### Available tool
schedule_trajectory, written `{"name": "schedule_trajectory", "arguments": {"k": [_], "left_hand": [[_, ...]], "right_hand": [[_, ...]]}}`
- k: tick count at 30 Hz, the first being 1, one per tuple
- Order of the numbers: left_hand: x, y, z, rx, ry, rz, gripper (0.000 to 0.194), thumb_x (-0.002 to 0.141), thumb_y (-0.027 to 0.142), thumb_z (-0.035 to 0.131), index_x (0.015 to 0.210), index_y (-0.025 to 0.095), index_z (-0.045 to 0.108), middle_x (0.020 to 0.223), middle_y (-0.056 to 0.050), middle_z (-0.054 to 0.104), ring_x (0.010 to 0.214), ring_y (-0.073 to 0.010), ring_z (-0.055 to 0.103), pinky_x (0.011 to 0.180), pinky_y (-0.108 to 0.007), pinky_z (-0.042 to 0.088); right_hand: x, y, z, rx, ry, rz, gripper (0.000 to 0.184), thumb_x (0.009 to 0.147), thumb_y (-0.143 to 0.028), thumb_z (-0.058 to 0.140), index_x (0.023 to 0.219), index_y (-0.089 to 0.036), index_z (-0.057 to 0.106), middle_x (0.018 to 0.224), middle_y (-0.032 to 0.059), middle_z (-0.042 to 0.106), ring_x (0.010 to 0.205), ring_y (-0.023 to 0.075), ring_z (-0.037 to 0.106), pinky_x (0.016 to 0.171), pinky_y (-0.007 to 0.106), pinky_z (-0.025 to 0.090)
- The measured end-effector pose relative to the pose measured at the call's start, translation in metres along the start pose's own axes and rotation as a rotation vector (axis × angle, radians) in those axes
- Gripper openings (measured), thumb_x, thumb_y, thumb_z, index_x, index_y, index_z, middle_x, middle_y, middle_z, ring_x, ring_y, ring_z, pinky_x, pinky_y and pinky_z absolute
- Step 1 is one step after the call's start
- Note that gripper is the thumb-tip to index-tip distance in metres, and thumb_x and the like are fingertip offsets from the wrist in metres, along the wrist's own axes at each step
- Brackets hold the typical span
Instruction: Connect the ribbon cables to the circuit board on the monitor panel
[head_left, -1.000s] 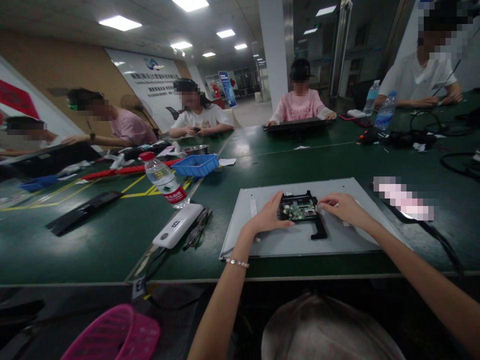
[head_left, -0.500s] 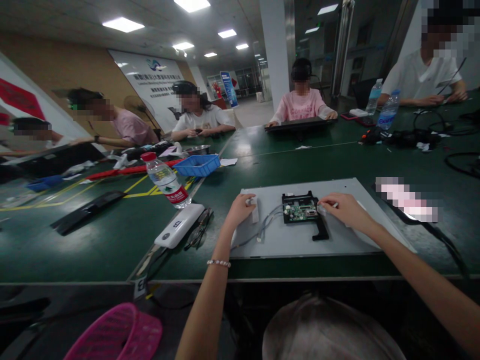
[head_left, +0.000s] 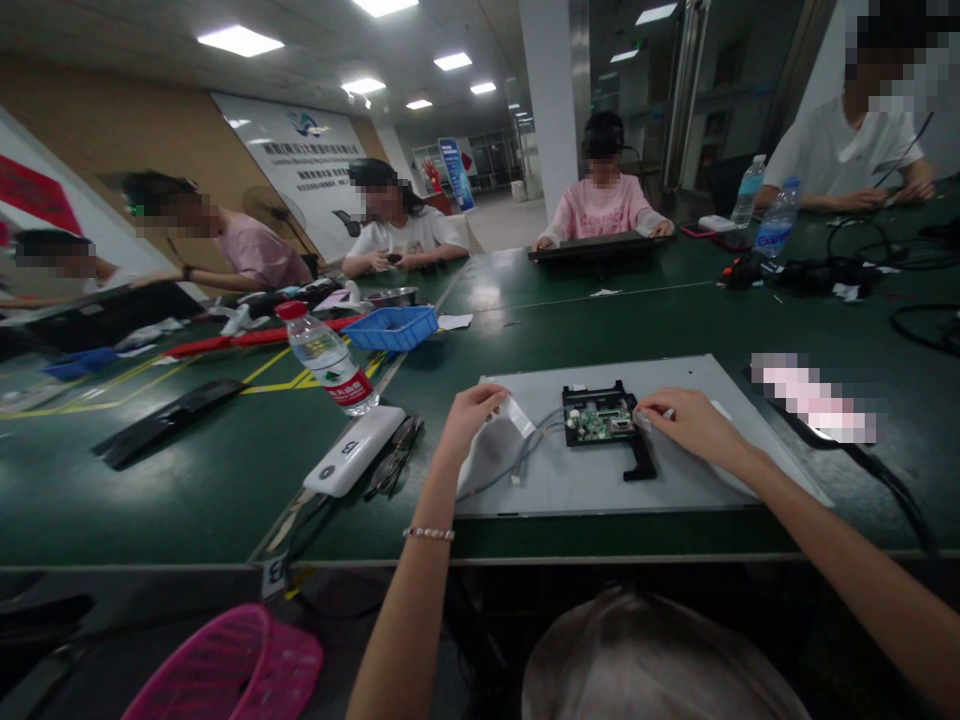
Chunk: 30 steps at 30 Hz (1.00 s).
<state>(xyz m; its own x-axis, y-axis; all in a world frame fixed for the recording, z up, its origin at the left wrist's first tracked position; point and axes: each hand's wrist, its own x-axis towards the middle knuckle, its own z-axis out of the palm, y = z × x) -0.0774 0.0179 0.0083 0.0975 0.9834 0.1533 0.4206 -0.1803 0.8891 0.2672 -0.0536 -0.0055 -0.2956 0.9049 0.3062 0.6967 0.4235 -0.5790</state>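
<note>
One strip (head_left: pixel 518 418), long axis slanting down rightward, left fingers (head_left: pixel 486 394) pinching it, right fingers (head_left: pixel 658 402), hold unclear

The table (head_left: pixel 525 335) (green, glossy) carries a panel (head_left: pixel 585 485).

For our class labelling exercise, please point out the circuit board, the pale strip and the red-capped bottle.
Circuit board (head_left: pixel 598 425): head view, its green middle.
Pale strip (head_left: pixel 517 418): head view, its middle.
Red-capped bottle (head_left: pixel 330 362): head view, middle of its body.

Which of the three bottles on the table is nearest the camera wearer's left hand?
The red-capped bottle, left of the left hand; the blue-capped bottle and the bottle behind it are farther off, across the table at right.
</note>
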Motion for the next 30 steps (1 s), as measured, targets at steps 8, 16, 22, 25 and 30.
{"name": "schedule_trajectory", "arguments": {"k": [8,16,22,25,30], "left_hand": [[-0.005,0.000,0.014,0.236,-0.190,0.112,0.022,0.075,0.036,0.060,0.083,0.017,0.068,0.078,-0.003,0.069,0.072,-0.0168,0.062,0.069,-0.029,0.048],[-0.005,0.000,0.009,0.353,0.039,0.243,0.023,0.082,0.034,0.053,0.097,0.020,0.064,0.093,-0.003,0.066,0.076,-0.0139,0.059,0.067,-0.025,0.047],[-0.013,0.010,0.013,0.392,-0.098,0.322,0.020,0.082,0.025,0.051,0.096,0.020,0.064,0.086,-0.002,0.063,0.080,-0.0147,0.058,0.072,-0.027,0.047],[-0.018,0.011,0.015,0.424,-0.237,0.297,0.021,0.081,0.025,0.052,0.096,0.020,0.064,0.087,-0.002,0.064,0.082,-0.0163,0.059,0.077,-0.030,0.047],[-0.021,0.012,0.014,0.431,-0.372,0.290,0.023,0.078,0.026,0.055,0.099,0.021,0.063,0.090,-0.003,0.065,0.083,-0.0178,0.060,0.079,-0.031,0.048]], "right_hand": [[0.000,-0.003,-0.003,-0.022,0.021,0.004,0.024,0.087,-0.026,0.047,0.096,-0.021,0.069,0.096,0.0067,0.069,0.086,0.0215,0.063,0.075,0.035,0.048],[0.004,-0.066,0.022,-0.047,0.043,-0.185,0.032,0.090,-0.022,0.043,0.117,-0.022,0.061,0.119,0.0083,0.062,0.107,0.0230,0.059,0.094,0.041,0.046],[0.010,-0.114,0.065,-0.143,-0.125,-0.462,0.038,0.086,-0.018,0.049,0.124,-0.016,0.057,0.135,0.0128,0.052,0.129,0.0252,0.043,0.106,0.043,0.037],[0.009,-0.115,0.078,-0.169,-0.138,-0.447,0.039,0.086,-0.025,0.054,0.123,-0.013,0.056,0.130,0.0153,0.056,0.128,0.0267,0.044,0.106,0.042,0.037],[0.005,-0.111,0.082,-0.161,-0.163,-0.441,0.042,0.087,-0.033,0.055,0.124,-0.014,0.055,0.130,0.0152,0.057,0.123,0.0265,0.049,0.108,0.044,0.034]]}}
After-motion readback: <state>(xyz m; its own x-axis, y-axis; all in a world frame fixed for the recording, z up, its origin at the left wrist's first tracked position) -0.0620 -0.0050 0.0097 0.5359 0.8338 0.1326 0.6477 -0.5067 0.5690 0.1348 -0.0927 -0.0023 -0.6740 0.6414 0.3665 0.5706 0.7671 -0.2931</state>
